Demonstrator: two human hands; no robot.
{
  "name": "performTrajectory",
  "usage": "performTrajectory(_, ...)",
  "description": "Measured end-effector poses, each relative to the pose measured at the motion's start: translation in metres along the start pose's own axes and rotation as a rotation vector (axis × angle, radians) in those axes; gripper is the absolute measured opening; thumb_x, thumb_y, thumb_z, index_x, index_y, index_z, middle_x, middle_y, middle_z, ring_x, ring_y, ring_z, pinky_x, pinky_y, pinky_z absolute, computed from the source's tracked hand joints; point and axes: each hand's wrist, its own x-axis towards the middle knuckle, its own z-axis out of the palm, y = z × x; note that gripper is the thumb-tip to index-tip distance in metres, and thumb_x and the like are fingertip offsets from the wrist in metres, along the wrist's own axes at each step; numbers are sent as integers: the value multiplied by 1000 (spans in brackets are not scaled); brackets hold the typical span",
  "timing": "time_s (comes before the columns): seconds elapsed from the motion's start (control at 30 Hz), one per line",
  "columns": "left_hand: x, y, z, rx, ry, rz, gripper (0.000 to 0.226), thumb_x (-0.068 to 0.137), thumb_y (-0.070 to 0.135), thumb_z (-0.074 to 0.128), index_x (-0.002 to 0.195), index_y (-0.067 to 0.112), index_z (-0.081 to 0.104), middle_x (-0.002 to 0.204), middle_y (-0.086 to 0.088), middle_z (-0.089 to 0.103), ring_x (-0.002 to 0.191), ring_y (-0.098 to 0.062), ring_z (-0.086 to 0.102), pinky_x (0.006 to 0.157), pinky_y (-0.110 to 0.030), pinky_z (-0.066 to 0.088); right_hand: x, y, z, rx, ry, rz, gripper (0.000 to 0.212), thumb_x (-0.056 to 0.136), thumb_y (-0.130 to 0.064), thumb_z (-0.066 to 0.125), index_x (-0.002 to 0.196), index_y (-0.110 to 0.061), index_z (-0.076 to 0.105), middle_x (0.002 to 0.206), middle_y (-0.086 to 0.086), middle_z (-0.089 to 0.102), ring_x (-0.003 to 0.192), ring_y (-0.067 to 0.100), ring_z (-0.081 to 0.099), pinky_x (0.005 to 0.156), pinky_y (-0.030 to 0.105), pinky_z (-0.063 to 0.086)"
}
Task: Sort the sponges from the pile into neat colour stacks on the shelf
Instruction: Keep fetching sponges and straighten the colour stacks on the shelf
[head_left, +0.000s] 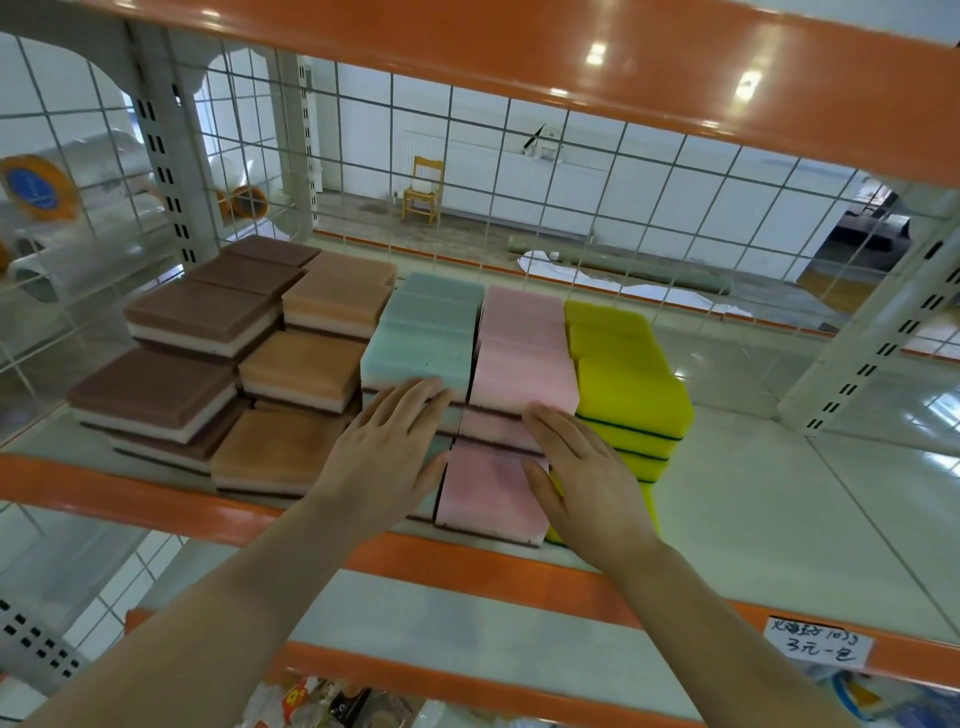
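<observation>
My left hand (387, 447) lies flat with straight fingers against the front of the blue-green sponges (421, 343); my right hand (582, 470) rests likewise, holding nothing, on the pink sponges (519, 364). They sit on a pale shelf (779, 499) with an orange lip. A handwritten price tag (818, 644) hangs below right, hard to read. Brown sponges (171, 374), tan sponges (301, 369) and yellow sponges (628, 384) flank them. Beyond the wire grid (571, 171) stands a yellow chair (423, 189).

Beyond the wire grid (519, 171), a yellow wooden chair (423, 191) stands far against a white wall (649, 197); grey floor (467, 228).
</observation>
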Motion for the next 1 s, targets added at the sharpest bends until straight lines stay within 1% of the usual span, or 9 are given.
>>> performTrajectory(0.17, -1, -2, -2, -15, 0, 8, 58, 86, 42, 34, 126, 6, 56, 126, -7, 56, 115, -23, 57, 97, -42, 44, 2, 1, -4, -26, 28, -30, 46, 87, -36, 41, 121, -13, 63, 120, 2, 65, 107, 20, 63, 89, 32, 50)
performTrajectory(0.3, 0, -2, -3, -12, 6, 27, 57, 86, 41, 34, 125, 7, 57, 124, -7, 57, 114, -23, 58, 96, -40, 44, -1, -1, -6, -22, 10, -36, 44, 86, -36, 41, 115, -15, 66, 115, 1, 67, 103, 19, 64, 83, 27, 52)
performTrajectory(0.43, -3, -5, -4, -6, -18, 31, 57, 86, 40, 33, 124, 6, 58, 122, -8, 60, 112, -23, 60, 96, -41, 44, 0, -5, -4, -3, 0, -53, 43, 87, -37, 41, 112, -14, 67, 114, 3, 67, 103, 21, 64, 82, 29, 53)
performTrajectory(0.53, -9, -14, -5, -11, -11, 39, 56, 86, 39, 35, 124, 5, 58, 122, -9, 60, 113, -24, 58, 96, -41, 45, 5, -10, -1, -4, -13, -77, 54, 98, -44, 24, 114, -13, 65, 116, 4, 66, 105, 22, 63, 87, 32, 52)
performTrajectory(0.6, -16, -22, -7, -18, -2, 35, 55, 86, 38, 36, 122, 5, 59, 120, -9, 60, 112, -22, 56, 94, -38, 47, 9, -18, 1, -2, -18, -101, 63, 99, -44, 12, 115, -14, 65, 116, 3, 66, 106, 21, 63, 89, 31, 50)
performTrajectory(0.7, -25, -36, -12, -24, 18, 32, 53, 85, 38, 36, 119, 6, 61, 117, -8, 61, 113, -17, 46, 90, -35, 50, 15, -32, 5, -8, -6, -129, 53, 98, -41, 23, 115, -13, 66, 116, 2, 66, 106, 20, 62, 92, 28, 46)
performTrajectory(0.77, -31, -45, -15, -17, 40, 36, 51, 83, 38, 37, 117, 8, 61, 115, -6, 62, 111, -16, 43, 87, -33, 51, 21, -40, 6, -6, 1, -114, 47, 92, -38, 34, 114, -12, 66, 115, 4, 66, 106, 21, 63, 88, 28, 50)
performTrajectory(0.9, -30, -47, -13, -46, 68, 102, 47, 83, 38, 38, 118, 11, 55, 114, -5, 62, 111, -17, 45, 88, -34, 51, 28, -44, 5, -3, -10, -27, 49, 87, -36, 39, 120, -9, 62, 120, 6, 63, 111, 21, 58, 88, 32, 51)
performTrajectory(1.0, -19, -31, -11, -76, 68, 169, 49, 82, 38, 39, 116, 10, 62, 114, -5, 63, 111, -19, 53, 91, -33, 49, 21, -34, 4, 5, 12, -9, 48, 88, -35, 40, 122, -7, 61, 123, 7, 62, 114, 23, 57, 92, 33, 49)
